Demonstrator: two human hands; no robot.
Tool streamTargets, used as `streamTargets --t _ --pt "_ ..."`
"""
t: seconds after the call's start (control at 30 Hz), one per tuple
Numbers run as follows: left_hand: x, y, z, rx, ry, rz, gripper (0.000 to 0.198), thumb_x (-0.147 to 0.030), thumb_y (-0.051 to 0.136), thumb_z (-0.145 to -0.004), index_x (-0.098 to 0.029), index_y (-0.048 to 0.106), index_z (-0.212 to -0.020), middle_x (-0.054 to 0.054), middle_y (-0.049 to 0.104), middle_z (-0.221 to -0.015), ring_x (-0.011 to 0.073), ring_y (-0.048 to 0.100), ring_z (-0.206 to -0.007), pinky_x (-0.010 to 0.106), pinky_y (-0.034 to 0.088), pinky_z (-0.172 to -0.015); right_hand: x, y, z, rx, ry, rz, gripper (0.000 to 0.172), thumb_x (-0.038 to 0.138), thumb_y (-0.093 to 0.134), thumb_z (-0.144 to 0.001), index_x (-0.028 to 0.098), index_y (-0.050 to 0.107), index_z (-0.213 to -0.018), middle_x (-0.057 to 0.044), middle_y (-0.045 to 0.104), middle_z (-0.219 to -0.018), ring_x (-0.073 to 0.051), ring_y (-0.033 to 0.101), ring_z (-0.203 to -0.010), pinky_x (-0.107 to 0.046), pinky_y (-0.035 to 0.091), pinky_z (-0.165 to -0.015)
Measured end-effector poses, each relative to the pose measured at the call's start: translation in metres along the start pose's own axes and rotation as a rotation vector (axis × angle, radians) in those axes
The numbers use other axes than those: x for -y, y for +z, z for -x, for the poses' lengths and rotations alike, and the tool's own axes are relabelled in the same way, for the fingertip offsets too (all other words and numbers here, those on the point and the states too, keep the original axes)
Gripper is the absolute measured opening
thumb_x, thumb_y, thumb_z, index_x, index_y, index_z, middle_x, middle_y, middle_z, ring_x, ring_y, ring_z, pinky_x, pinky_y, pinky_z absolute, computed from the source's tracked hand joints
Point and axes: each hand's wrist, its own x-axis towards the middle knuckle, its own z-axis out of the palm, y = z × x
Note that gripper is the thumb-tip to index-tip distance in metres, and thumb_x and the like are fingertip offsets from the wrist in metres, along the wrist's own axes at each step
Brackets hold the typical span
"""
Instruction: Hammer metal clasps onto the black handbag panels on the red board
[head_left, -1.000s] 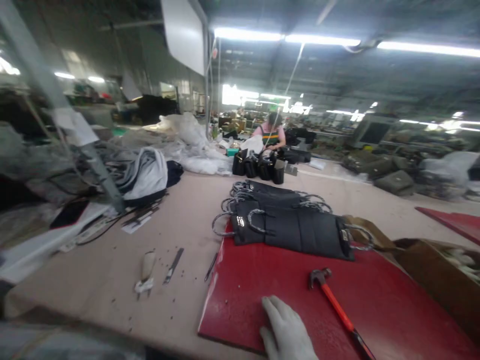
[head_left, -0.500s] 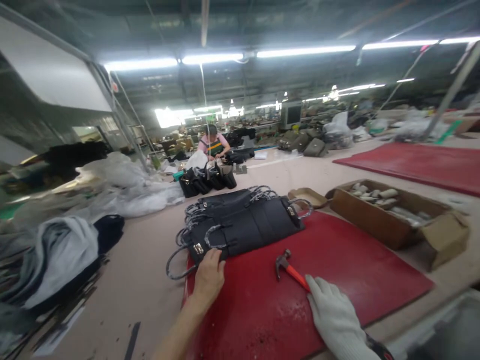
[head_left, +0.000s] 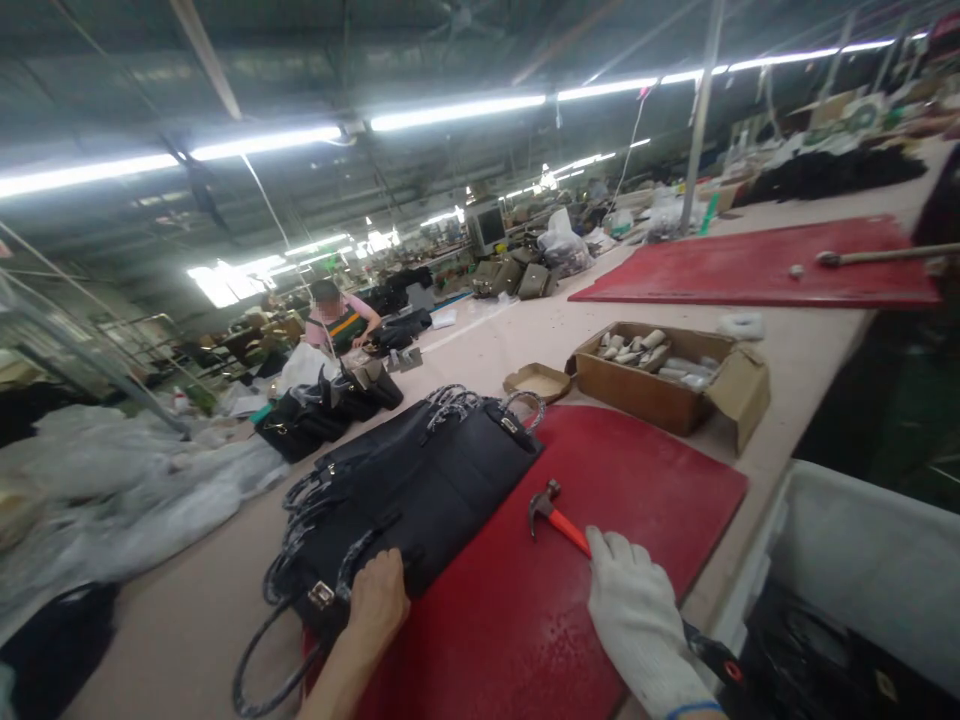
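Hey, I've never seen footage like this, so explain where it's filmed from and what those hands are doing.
There's no machine here: a camera on a person's head looks forward and down at their own hands. The bare left hand is closed on the near edge of a dark bag, fingertips hidden. The gloved right hand grips the handle of a hammer lying over a red board. Also on the table is an open cardboard box of small pale pieces. Another person works beyond.
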Motion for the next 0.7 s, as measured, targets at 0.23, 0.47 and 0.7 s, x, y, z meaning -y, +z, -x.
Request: streamTargets --t 0.23,0.47,0.7 --pt "0.049 -0.052 0.070 0.193 -0.007 0.063 0.036 -0.004 0.043 -0.089 -0.021 0.073 -0.101 0.010 0.074 -0.108 0.0268 0.069 -0.104 0.036 0.048 -0.091 -0.021 0.003 -0.014 -0.022 0.077 -0.029 0.035 0.011 0.056 -0.099 0.012 0.064 -0.133 -0.014 0.062 -0.109 -0.028 0.057 -0.088 -0.036 0.040 -0.066" --pt "0.181 -0.088 0.171 0.224 -0.020 0.059 0.051 -0.001 0.044 -0.074 -0.031 0.080 -0.093 0.002 0.079 -0.099 0.0268 0.072 -0.098 0.040 0.053 -0.096 -0.033 0.004 -0.020 -0.045 0.013 -0.034 0.032 0.013 0.054 -0.099 0.010 0.062 -0.130 -0.015 0.060 -0.105 -0.030 0.054 -0.087 -0.038 0.035 -0.064" --pt "0.222 -0.111 0.183 0.036 0.193 0.075 0.052 0.000 0.044 -0.074 -0.025 0.077 -0.106 0.008 0.076 -0.110 0.0286 0.065 -0.115 0.049 0.043 -0.119 -0.030 0.005 -0.019 -0.099 0.002 -0.036 0.032 0.018 0.052 -0.101 0.009 0.059 -0.131 -0.015 0.059 -0.104 -0.032 0.055 -0.087 -0.038 0.031 -0.062"
